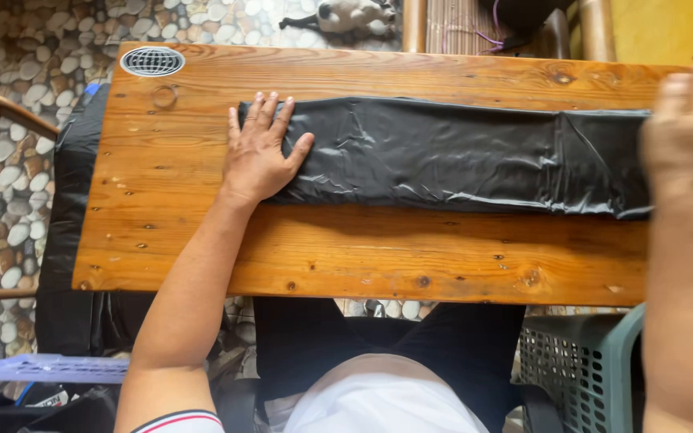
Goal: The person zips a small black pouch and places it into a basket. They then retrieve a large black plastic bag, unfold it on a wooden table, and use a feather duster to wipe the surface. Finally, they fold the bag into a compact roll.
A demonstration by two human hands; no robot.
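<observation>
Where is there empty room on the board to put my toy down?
Bare wood lies along the near edge of the board, below the black plastic sheet, and left of the left hand. A thinner strip runs above the sheet. The middle is covered; the right hand crowds the right end.

My left hand (260, 152) lies palm down, fingers straight and slightly fanned, thumb out to the side, approx. mid-depth toward the bench's left end. L forearm runs back over the near edge to me, elbow bent, wrist flat. My right hand (687, 120) is raised at the bench's far right corner, blurred; can't tell its grip. R forearm runs down the right side.
</observation>
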